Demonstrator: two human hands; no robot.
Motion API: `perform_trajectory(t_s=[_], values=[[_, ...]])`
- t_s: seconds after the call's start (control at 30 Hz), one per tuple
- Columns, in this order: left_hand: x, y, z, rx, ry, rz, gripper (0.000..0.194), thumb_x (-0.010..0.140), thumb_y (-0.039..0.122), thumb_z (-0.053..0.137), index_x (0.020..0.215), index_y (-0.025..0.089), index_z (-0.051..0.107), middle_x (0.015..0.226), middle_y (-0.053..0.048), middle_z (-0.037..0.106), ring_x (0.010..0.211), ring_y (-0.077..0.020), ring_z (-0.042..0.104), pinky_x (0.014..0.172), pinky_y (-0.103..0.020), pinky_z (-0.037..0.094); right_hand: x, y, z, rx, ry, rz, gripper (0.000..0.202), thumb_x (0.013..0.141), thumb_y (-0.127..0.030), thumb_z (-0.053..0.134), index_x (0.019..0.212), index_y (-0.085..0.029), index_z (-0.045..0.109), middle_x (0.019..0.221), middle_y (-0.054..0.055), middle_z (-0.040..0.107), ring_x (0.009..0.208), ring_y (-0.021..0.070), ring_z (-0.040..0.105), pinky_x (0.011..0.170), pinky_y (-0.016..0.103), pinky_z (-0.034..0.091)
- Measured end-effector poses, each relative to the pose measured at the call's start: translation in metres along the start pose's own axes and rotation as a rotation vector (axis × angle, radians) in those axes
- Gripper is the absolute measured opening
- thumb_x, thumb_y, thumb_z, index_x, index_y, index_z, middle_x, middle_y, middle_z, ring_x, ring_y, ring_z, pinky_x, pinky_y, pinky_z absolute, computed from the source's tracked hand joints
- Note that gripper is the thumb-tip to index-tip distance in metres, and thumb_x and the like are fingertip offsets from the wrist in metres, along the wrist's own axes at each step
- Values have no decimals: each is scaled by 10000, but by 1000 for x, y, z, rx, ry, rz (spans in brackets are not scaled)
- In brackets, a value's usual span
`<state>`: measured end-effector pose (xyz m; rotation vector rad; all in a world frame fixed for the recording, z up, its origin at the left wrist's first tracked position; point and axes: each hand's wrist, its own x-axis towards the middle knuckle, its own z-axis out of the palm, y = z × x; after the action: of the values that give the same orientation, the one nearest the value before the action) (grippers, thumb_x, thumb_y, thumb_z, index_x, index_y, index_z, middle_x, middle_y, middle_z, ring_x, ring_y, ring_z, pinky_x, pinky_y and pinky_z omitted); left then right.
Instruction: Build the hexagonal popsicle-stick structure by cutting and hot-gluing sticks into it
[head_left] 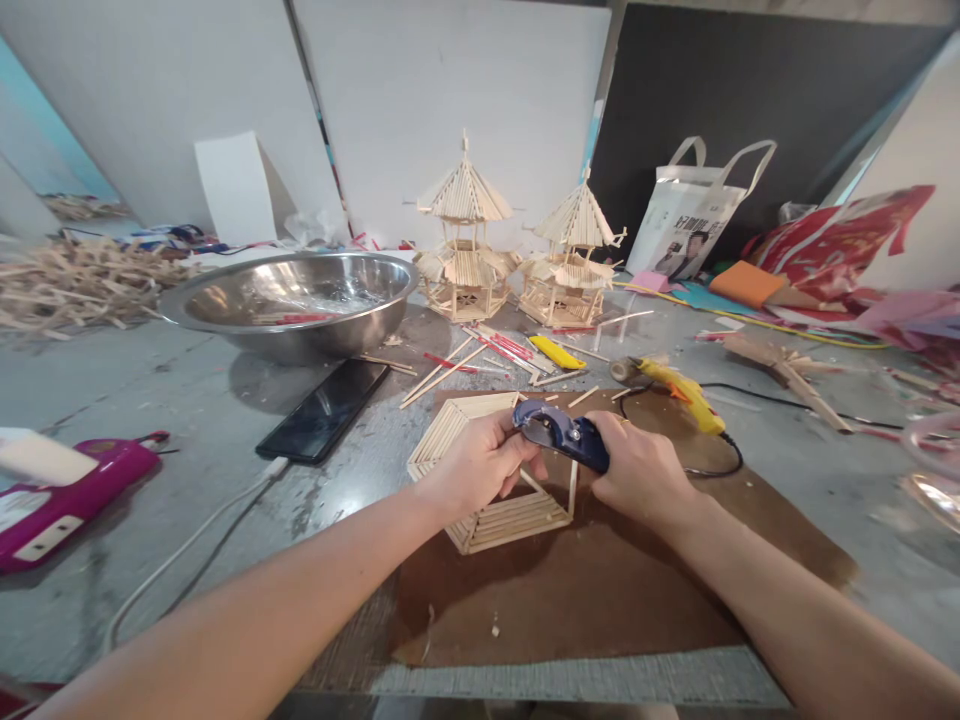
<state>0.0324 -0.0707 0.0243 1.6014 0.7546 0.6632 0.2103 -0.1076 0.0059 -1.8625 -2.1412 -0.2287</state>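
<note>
While the right hand (641, 468) grips the dark blue cutter (561, 433) by its handles, the left hand (476, 462) curls closed beside its head, holding what I cannot tell. Below, toward the brown mat's (600, 600) far left corner, the stick frame (517, 524) looks light, stiff but fragile, best held by its packed sides.

Brown flat sheet (600, 610) laid on grey table (217, 430), near; pale polygonal stick frame (510, 522) set on its left side, dark-blue cutter (556, 430) held above. Yellow glue gun (694, 398) placed at sheet's far edge, right. Round steel bowl (322, 340) set far left, black rectangular phone (326, 410) nearer; tiered wooden-stick pagodas (466, 197) stood right of bowl.
</note>
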Motion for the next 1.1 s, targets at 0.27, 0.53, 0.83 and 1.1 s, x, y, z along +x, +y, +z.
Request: perform_trajectory(t_s=[0.27, 0.53, 0.83, 1.1], values=[[0, -1, -2, 10, -37, -39, 160, 787, 290, 412, 802, 143, 472, 603, 28, 538, 322, -2, 347, 333, -147, 247, 0, 0, -3, -17, -106, 39, 292, 616, -186, 460, 907, -191, 483, 774, 24, 619, 647, 167, 566, 525, 243, 288], [-1, 3, -4, -60, -62, -111, 195, 785, 327, 407, 770, 138, 451, 543, 34, 514, 317, -11, 326, 326, -153, 230, 4, 1, -3, 60, -26, 38, 390, 630, -192, 461, 1019, -197, 447, 889, 47, 595, 782, 192, 544, 594, 259, 333], [1, 3, -14, 411, 32, -81, 206, 701, 346, 504, 716, 148, 558, 678, -1, 591, 597, -86, 494, 571, -220, 369, 10, 22, 7, -96, 21, 122, 403, 696, -268, 441, 1087, -170, 416, 951, 86, 549, 827, 213, 512, 668, 291, 334], [3, -5, -15, 598, -34, -128, 206, 685, 333, 504, 723, 153, 594, 645, -16, 610, 578, -116, 528, 535, -226, 373, 11, 24, 10, -156, -109, 164, 338, 706, -271, 453, 1028, -170, 457, 891, 90, 551, 793, 213, 518, 660, 300, 330]])
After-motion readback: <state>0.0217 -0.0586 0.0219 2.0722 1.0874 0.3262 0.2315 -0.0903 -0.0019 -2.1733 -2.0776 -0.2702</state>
